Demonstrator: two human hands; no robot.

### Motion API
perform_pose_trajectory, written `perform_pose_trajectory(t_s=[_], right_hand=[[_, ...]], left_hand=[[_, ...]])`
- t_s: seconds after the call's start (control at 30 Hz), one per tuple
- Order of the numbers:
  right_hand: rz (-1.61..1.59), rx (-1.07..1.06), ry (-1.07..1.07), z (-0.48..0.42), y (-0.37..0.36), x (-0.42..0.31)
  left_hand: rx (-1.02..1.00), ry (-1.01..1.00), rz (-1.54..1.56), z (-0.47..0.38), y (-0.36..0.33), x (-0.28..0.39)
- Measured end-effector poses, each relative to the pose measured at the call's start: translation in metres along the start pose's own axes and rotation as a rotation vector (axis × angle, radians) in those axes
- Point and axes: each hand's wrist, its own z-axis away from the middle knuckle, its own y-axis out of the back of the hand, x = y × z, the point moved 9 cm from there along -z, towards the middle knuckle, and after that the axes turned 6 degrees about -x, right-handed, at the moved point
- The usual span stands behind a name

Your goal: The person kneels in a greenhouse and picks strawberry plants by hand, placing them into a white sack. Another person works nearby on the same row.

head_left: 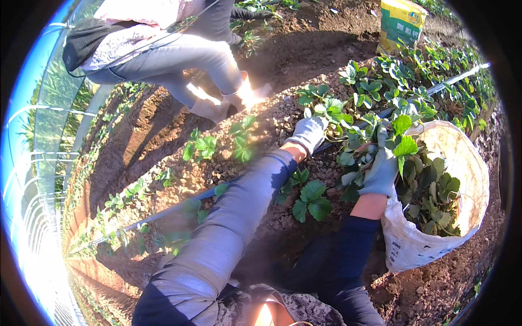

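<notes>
My left hand [309, 131], in a pale knit glove, reaches to the base of a strawberry plant [333, 111] on the soil ridge. Its fingers are curled and partly hidden, so whether they grip a stem cannot be seen. In my right hand [380, 169], also gloved, is a bunch of strawberry leaves [351, 173] with stems, hanging mostly to the left of the palm. Close against the right wrist stands a white woven sack [475, 183], its mouth rolled wide. Plucked leaves [434, 199], many of them dull and limp, lie inside it.
A black drip pipe [204, 194] runs along the ridge between strawberry plants [313, 199]. Across the furrow, another person [183, 57] in jeans and boots bends over plants. A yellow-green printed bag [401, 28] stands at the upper right. Clear greenhouse film [53, 122] curves along the left.
</notes>
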Motion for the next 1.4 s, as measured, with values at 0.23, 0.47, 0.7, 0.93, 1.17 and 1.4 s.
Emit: perform_pose_trajectory(t_s=[0.23, 0.47, 0.7, 0.93, 1.17, 1.4], right_hand=[[0.023, 0.043, 0.025, -0.004, 0.012, -0.003], [-0.028, 0.044, -0.021, -0.001, 0.003, 0.002], [-0.03, 0.031, -0.034, -0.004, 0.002, 0.01], [0.019, 0.038, 0.002, 0.001, 0.005, -0.004], [-0.01, 0.046, -0.028, 0.006, -0.001, -0.005], [-0.036, 0.001, -0.064, -0.002, 0.006, 0.007]], left_hand=[[0.217, -0.474, 0.19, 0.034, 0.027, 0.014], [0.311, 0.073, 0.592, 0.034, 0.005, -0.131], [-0.18, 0.145, 0.418, 0.049, 0.055, -0.043], [-0.124, -0.05, 0.205, -0.011, 0.015, 0.023], [-0.098, 0.061, 0.282, -0.036, 0.01, 0.021], [-0.019, 0.168, 0.394, -0.033, 0.015, 0.01]])
